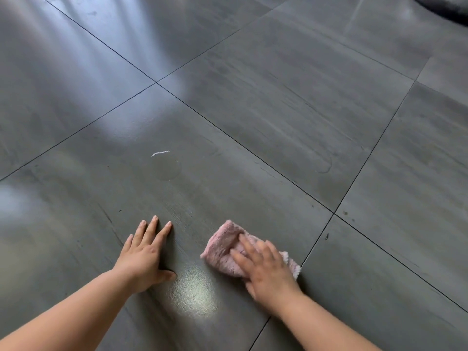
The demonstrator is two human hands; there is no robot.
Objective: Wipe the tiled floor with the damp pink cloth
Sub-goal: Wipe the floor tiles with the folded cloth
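The cloth (222, 249) is pressed at 5 o'clock under the flat right hand (266, 271); the left hand (144, 257) is laid flat alongside. A ring mark (166, 168) (streak (160, 153) above) is left unwiped at the cloth's 11 o'clock.

We record: a short white curved streak (160, 153) — just above a faint round translucent patch (166, 169); a small dark speck (327, 236) well to their right; a blurred dark object (442, 3), far top-right corner.
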